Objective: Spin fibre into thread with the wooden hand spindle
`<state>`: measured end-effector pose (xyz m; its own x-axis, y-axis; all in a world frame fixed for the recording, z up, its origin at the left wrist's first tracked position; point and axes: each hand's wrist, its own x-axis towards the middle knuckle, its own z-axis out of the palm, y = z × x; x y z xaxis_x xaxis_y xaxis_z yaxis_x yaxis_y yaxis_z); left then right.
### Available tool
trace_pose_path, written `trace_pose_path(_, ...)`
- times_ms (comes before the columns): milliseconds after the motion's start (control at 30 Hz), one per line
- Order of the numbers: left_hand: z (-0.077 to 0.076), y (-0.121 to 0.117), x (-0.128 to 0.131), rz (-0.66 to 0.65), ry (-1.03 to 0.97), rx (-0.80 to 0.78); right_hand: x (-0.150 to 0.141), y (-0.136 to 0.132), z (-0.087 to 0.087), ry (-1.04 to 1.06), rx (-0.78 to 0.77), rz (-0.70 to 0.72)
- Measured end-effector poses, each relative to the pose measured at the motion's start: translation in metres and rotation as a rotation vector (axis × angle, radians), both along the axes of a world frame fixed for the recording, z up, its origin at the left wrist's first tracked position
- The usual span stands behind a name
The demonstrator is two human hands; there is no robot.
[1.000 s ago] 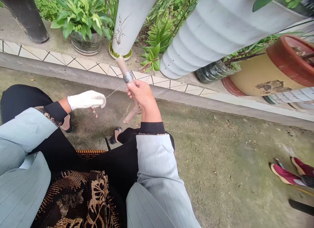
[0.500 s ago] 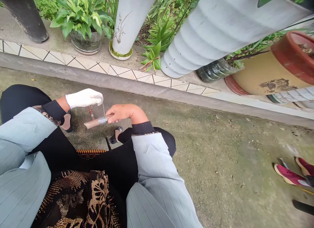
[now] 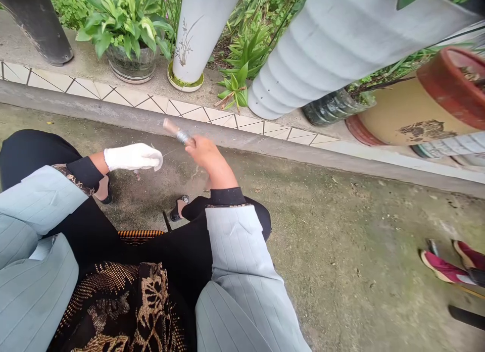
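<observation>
My left hand (image 3: 134, 156), in a white glove, is closed with its fingertips together on a thin wire (image 3: 171, 152). This strand runs across to a short wooden stick (image 3: 172, 126), which has a silvery coil wound round its middle. My bare right hand (image 3: 202, 151) is wrapped round the stick's near end and blurred by motion. The stick points up and to the left, held in the air near the kerb. Below the glove a small reddish piece (image 3: 137, 175) shows, mostly hidden; I cannot tell what it is or whether the hand holds it.
A low tiled ledge (image 3: 129, 97) crosses ahead, bearing a leafy potted plant (image 3: 131, 64), a white vase (image 3: 193, 49), a ribbed white planter (image 3: 299, 54) and a red-and-tan pot (image 3: 409, 112). Another person's red shoes (image 3: 439, 267) stand on the concrete floor (image 3: 341, 241) at right.
My right hand has swung the stick up and away from me, tilting its free end upward. The wire now stretches sideways between the hands. My left hand has shifted slightly down.
</observation>
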<state>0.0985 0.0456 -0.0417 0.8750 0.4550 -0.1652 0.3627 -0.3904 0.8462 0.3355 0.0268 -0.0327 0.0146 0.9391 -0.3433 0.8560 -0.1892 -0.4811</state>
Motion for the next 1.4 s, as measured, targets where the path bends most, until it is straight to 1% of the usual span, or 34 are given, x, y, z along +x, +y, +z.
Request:
trace_pose_path(67, 0.002, 0.002, -0.002, -0.039, 0.006, 0.045, -0.012, -0.002, -0.004, -0.21, -0.111, 0.181)
trace_pose_path(100, 0.002, 0.004, -0.002, -0.055, 0.026, 0.057, -0.018, -0.003, -0.005, -0.251, -0.173, 0.275)
trace_pose_path(133, 0.002, 0.005, -0.003, -0.038, 0.037, 0.083, -0.023, -0.004, -0.006, -0.259, -0.237, 0.374)
trace_pose_path(167, 0.002, 0.007, -0.003, -0.025, 0.047, 0.104, -0.026, -0.006, -0.006, -0.229, -0.315, 0.469)
trace_pose_path(200, 0.0, 0.008, -0.004, -0.012, 0.051, 0.117, -0.028, -0.008, -0.005, -0.163, -0.399, 0.558)
trace_pose_path(267, -0.003, 0.011, -0.005, 0.025, 0.039, 0.11, -0.026, -0.012, 0.0, 0.07, -0.559, 0.705)
trace_pose_path(300, -0.005, 0.013, -0.006, 0.056, 0.028, 0.089, -0.023, -0.014, 0.003, 0.222, -0.609, 0.747)
trace_pose_path(333, -0.006, 0.014, -0.006, 0.087, 0.014, 0.055, -0.018, -0.016, 0.007, 0.381, -0.618, 0.755)
trace_pose_path(367, -0.007, 0.014, -0.006, 0.116, -0.003, 0.015, -0.013, -0.017, 0.012, 0.536, -0.581, 0.73)
trace_pose_path(400, -0.008, 0.015, -0.006, 0.135, -0.019, -0.022, -0.007, -0.018, 0.016, 0.683, -0.508, 0.672)
trace_pose_path(467, -0.008, 0.014, -0.004, 0.152, -0.06, -0.077, 0.004, -0.018, 0.022, 0.914, -0.301, 0.459)
trace_pose_path(500, -0.007, 0.013, -0.002, 0.155, -0.083, -0.094, 0.009, -0.018, 0.023, 0.983, -0.195, 0.333)
trace_pose_path(567, -0.006, 0.012, 0.001, 0.164, -0.124, -0.109, 0.012, -0.015, 0.022, 1.039, -0.045, 0.123)
trace_pose_path(600, -0.006, 0.011, 0.003, 0.167, -0.137, -0.118, 0.011, -0.014, 0.019, 1.042, -0.009, 0.054)
trace_pose_path(667, -0.005, 0.011, 0.004, 0.155, -0.138, -0.13, 0.006, -0.011, 0.014, 1.042, 0.01, -0.009)
trace_pose_path(733, -0.005, 0.01, 0.004, 0.131, -0.127, -0.158, 0.0, -0.011, 0.011, 1.047, 0.003, 0.0)
trace_pose_path(800, -0.006, 0.01, 0.004, 0.128, -0.144, -0.214, -0.005, -0.012, 0.012, 1.051, -0.005, 0.039)
trace_pose_path(967, -0.015, 0.007, 0.006, 0.233, -0.321, -0.452, -0.007, -0.014, 0.016, 1.045, 0.02, 0.139)
trace_pose_path(1067, -0.021, 0.003, 0.011, 0.281, -0.41, -0.591, -0.013, -0.014, 0.012, 0.991, 0.039, 0.127)
trace_pose_path(1133, -0.022, 0.0, 0.015, 0.316, -0.49, -0.678, -0.019, -0.014, 0.01, 0.997, 0.046, 0.118)
trace_pose_path(1267, -0.018, -0.005, 0.023, 0.411, -0.737, -0.844, -0.028, -0.014, 0.01, 1.098, 0.075, 0.177)
trace_pose_path(1333, -0.013, -0.005, 0.025, 0.453, -0.847, -0.863, -0.029, -0.013, 0.012, 1.097, 0.087, 0.195)
trace_pose_path(1400, -0.007, -0.003, 0.025, 0.508, -0.943, -0.838, -0.029, -0.011, 0.012, 1.083, 0.108, 0.172)
